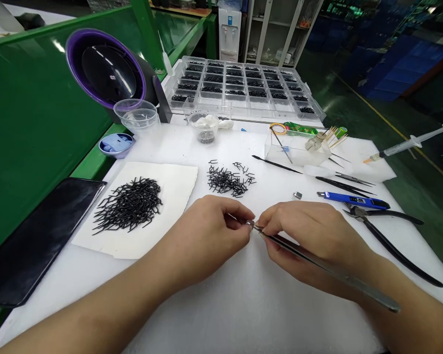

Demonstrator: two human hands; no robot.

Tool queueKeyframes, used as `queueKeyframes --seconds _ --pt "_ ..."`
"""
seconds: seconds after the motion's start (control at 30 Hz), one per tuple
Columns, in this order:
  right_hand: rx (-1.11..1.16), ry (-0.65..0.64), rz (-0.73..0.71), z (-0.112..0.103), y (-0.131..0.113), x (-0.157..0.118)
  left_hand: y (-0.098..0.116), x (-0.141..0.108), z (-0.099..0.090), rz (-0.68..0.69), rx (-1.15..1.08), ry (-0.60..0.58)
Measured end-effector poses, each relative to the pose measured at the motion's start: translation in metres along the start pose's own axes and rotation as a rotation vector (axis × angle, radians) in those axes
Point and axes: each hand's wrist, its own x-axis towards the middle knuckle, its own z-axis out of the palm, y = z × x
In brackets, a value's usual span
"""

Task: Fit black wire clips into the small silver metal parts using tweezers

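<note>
My left hand [216, 236] pinches a tiny shiny metal piece [250, 223] between thumb and fingertips. Just to its right, my right hand [310, 236] is closed on metal tweezers [328, 265], whose tips meet the small piece. The tweezers' rear end points down to the right. Beyond my hands lies a small loose pile of black bent wire pieces [227, 181]. A larger heap of similar black pieces [131, 204] rests on white paper [173, 184] at the left. A small metal block [297, 195] sits above my right hand.
Blue cutter [354, 200], black-handled pliers [395, 246], more tweezers [347, 186] and a syringe [409, 144] lie right. At the back are a divided clear tray [239, 103], a fan [110, 73], plastic cups [138, 118] and a clear box [295, 152]. A black pouch [40, 236] lies left.
</note>
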Motion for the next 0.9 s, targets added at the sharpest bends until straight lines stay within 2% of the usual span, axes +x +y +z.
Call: queueKeyframes --seconds 0.33,0.43,0.53,0.6,0.73,0.9 --pt "0.044 -0.007 0.025 -0.003 -0.002 -0.001 0.001 0.002 -0.006 -0.05 -0.032 -0.059" --pt "0.108 0.001 0.113 -0.008 0.003 0.0 0.001 0.002 -0.009 -0.083 -0.046 -0.079" --pt "0.218 -0.086 0.252 -0.015 0.017 0.002 0.001 0.003 -0.01 -0.103 -0.052 -0.056" --pt "0.296 -0.168 0.294 -0.018 0.027 0.003 0.0 0.004 -0.01 -0.094 -0.052 -0.038" --pt "0.331 -0.256 0.295 -0.022 0.038 0.002 -0.003 0.008 -0.01 -0.077 -0.049 -0.067" --pt "0.273 -0.287 0.253 -0.022 0.036 0.001 -0.006 0.007 -0.012 -0.054 -0.042 -0.08"
